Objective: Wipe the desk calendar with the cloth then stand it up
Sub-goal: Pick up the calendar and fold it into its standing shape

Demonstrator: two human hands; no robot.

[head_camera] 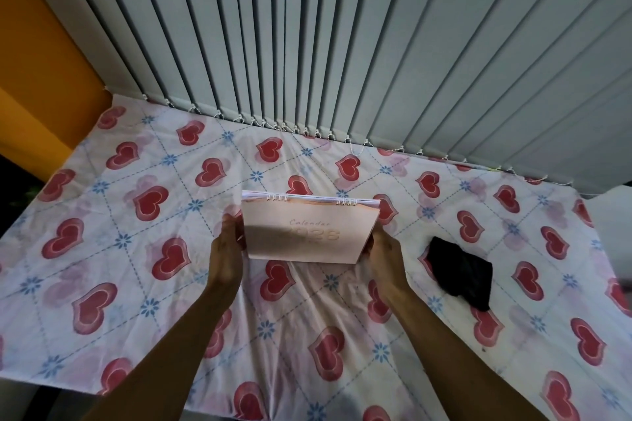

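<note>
While each hand, left hand and right hand, pinches a lower side edge, the calendar stands tilted on the heart-print sheet. It looks light, stiff card, best held by its edges. The black cloth lies nearby on the right.

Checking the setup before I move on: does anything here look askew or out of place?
Nothing much. Both hands hold the calendar upright by its sides. The black cloth lies crumpled on the slightly wrinkled sheet.
</note>
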